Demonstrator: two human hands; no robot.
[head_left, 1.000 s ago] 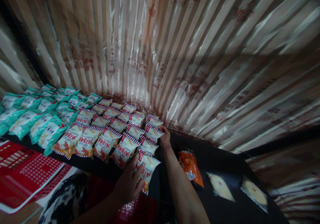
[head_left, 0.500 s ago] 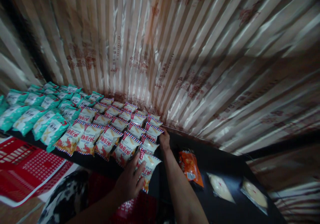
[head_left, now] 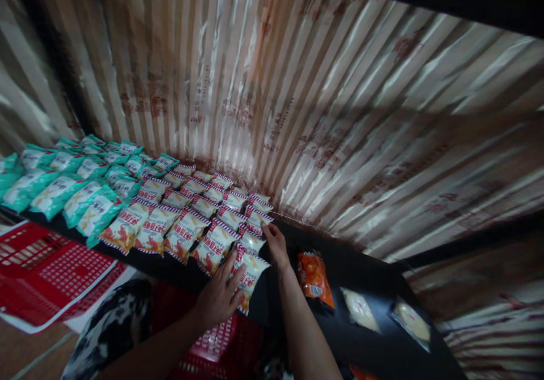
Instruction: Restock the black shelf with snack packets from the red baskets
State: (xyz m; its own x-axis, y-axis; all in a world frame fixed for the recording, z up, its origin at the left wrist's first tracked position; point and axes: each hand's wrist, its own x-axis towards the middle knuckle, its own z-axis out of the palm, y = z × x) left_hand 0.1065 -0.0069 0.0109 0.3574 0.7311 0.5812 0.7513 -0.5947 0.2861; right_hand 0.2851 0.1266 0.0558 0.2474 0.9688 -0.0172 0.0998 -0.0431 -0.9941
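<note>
Rows of red, white and blue snack packets lie overlapping on a dark shelf. My left hand rests flat, fingers spread, on the nearest packet at the right end of the front row. My right hand reaches further back along the right edge of the rows, fingers extended against a packet. Neither hand grips anything that I can see.
Green packets fill the shelf to the left. An orange packet and two pale clear-wrapped packets lie to the right. A red basket sits below my arms, another red crate at lower left. A striped foil sheet backs the shelf.
My right hand has drawn back toward me along the right edge of the packet rows. My left hand stays on the front packet. The view has shifted slightly.
</note>
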